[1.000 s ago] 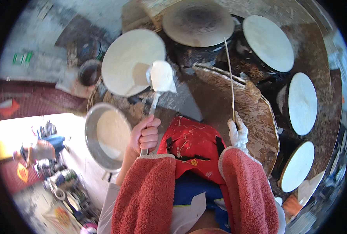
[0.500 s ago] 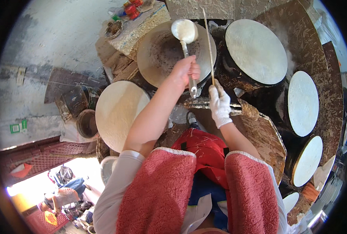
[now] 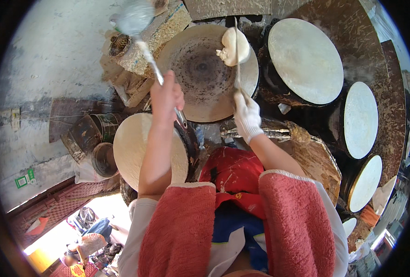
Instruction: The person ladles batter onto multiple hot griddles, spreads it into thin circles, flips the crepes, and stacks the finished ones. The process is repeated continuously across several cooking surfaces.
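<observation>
My bare left hand (image 3: pixel 167 96) is closed around the metal handle of a ladle (image 3: pixel 136 18). Its bowl, smeared by motion, is up at the far left, past the griddle's rim. A white knitted glove covers my right hand (image 3: pixel 248 117), which grips a thin, flat stick (image 3: pixel 237 60) pointing away from me. The stick crosses over a thick pale blob of batter (image 3: pixel 235 45) on the far right part of a round griddle (image 3: pixel 202 97). Dark specks mark the middle of this griddle. I cannot tell whether the stick touches the batter.
More round griddles with pale sheets on them stand at the left (image 3: pixel 142 157) and in an arc on the right (image 3: pixel 306 60). A crusted wooden board (image 3: pixel 318 164) lies near my right forearm. Dark metal pots (image 3: pixel 104 159) sit by the left wall.
The ladle has swung from above the griddle to the far left, and a batter blob now lies on the griddle. My gloved hand has moved slightly left with the stick.
</observation>
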The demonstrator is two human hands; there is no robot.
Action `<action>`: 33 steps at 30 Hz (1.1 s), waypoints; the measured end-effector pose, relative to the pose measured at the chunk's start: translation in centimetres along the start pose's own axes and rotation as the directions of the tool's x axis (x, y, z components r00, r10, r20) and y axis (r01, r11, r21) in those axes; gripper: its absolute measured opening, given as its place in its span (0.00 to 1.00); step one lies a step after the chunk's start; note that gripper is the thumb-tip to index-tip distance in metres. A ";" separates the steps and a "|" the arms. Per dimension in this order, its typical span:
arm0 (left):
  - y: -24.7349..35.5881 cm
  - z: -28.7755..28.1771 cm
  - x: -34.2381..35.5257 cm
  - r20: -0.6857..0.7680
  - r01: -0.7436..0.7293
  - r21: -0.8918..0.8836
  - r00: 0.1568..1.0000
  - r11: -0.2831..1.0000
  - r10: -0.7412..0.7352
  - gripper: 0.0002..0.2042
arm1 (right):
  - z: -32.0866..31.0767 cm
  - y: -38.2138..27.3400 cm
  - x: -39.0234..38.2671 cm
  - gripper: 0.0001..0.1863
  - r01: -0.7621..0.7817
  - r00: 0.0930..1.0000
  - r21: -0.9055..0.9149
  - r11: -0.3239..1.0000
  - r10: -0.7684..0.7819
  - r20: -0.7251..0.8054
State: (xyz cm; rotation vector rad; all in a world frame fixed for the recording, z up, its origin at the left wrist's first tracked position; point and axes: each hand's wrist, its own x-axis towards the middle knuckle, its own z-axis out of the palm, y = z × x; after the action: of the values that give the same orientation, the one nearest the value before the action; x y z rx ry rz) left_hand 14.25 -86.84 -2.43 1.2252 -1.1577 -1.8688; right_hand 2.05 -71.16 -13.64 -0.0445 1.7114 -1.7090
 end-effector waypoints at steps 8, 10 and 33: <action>8.0 -6.4 -3.6 0.491 0.337 -0.456 0.867 0.824 -0.083 0.16 | 2.8 -2.0 0.8 0.21 -0.007 1.000 -0.425 0.905 0.005 -0.005; 8.4 -8.8 -5.1 0.483 0.297 -0.495 0.875 0.817 -0.026 0.16 | 0.0 -1.4 -0.3 0.22 0.015 0.990 -0.192 0.981 -0.041 -0.132; 1.1 -13.1 -16.4 -0.163 0.054 -0.572 0.970 0.818 -0.178 0.18 | 1.2 -3.8 6.0 0.22 0.270 0.919 -0.644 0.716 0.008 0.394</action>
State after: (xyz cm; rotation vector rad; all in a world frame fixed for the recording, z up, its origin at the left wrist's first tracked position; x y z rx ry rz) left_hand 32.66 -77.88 2.46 1.1210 -0.3632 -1.9183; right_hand -3.61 -75.63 -12.77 -0.8081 1.9749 -0.9579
